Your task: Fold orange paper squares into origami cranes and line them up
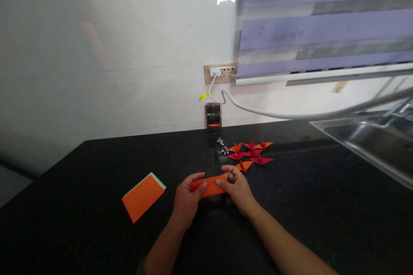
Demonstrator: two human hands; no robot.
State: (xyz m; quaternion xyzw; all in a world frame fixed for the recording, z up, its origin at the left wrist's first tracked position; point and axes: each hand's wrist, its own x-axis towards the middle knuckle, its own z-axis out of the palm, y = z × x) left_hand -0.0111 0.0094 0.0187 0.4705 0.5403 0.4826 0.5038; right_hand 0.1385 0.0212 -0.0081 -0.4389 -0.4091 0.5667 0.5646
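Orange paper strip [209,185] is held between both hands just over the desk [80,206], a little behind its middle, and I read it as folded lengthwise. The left hand [187,197] is curled round the strip's left end, thumb on top. The right hand [237,189] pinches the right end with its fingertips bent down onto the fold. Both are closed on the paper.

The risks, as I judge them from here:
- **Sink:** The sink [371,137] takes up the desk's right edge, and a sheet sliding that way could drop in.
- **Cable:** The white cable [274,114] hangs across the rear right, so a raised arm might snag it and tug the plug from the socket [222,73].
- **Loose sheets:** The stack of orange sheets [143,197] lies toward the front left, near the left forearm, and a sweep of that arm would scatter it.
- **Finished pieces:** The folded pieces [251,152] lie just behind the right hand, and a push toward the rear edge would crush them.
- **The fold itself:** Uneven pressure from the two hands would set the crease crooked.

Several things I cannot make out. The sink is cut off at the picture's right side and both forearms at the bottom. The phone [213,116] leaning on the wall has its screen blurred out. The strip's underside and the fingers beneath it are hidden. A small dark object [222,146] beside the folded pieces is too small to identify.
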